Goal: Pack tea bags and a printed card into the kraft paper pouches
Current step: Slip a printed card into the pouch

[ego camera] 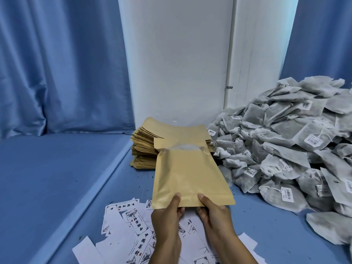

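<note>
A kraft paper pouch is held up over the blue table, its open mouth pointing away from me with pale tea bag fabric showing inside. My left hand pinches its near bottom edge, thumb on top. Beside it, my right hand pinches the same edge. A stack of flat kraft pouches lies behind it. A big heap of grey tea bags with barcode tags fills the right side. Printed cards lie scattered under my forearms.
The blue table stretches to the left, with a raised seam running diagonally. A white wall panel stands behind the pouch stack, and blue curtains hang at the left and far right.
</note>
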`<action>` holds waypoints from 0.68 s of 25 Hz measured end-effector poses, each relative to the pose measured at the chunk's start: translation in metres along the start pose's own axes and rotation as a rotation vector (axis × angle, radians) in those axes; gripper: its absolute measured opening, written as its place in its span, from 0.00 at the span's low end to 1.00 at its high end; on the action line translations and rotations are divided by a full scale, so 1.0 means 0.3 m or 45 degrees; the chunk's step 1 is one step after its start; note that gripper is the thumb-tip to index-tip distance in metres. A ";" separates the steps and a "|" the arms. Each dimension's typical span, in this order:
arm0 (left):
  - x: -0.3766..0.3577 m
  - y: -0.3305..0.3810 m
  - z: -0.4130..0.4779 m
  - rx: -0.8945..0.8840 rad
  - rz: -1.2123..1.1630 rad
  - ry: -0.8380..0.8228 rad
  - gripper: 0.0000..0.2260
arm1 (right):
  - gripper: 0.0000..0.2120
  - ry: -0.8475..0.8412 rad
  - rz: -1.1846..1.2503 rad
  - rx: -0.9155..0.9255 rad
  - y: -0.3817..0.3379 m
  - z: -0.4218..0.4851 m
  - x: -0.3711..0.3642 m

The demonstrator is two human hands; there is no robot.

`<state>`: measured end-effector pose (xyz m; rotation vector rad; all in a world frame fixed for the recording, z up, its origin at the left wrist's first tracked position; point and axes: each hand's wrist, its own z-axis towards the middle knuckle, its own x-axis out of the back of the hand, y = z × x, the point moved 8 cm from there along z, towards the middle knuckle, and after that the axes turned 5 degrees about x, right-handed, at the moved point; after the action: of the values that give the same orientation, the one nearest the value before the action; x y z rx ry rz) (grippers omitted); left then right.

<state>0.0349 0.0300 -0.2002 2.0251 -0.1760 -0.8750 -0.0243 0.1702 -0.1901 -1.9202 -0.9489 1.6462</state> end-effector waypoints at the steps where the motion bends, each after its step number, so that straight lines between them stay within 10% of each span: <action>1: 0.001 -0.002 0.002 0.002 0.000 0.003 0.04 | 0.07 -0.014 -0.004 -0.010 0.006 -0.003 -0.006; 17: 0.010 -0.019 -0.004 -0.046 0.084 0.008 0.04 | 0.09 -0.178 -0.036 -0.078 0.066 -0.019 -0.052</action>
<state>0.0368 0.0329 -0.2059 1.9771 -0.2214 -0.8250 -0.0154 0.1462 -0.1924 -1.8412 -1.0876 1.7730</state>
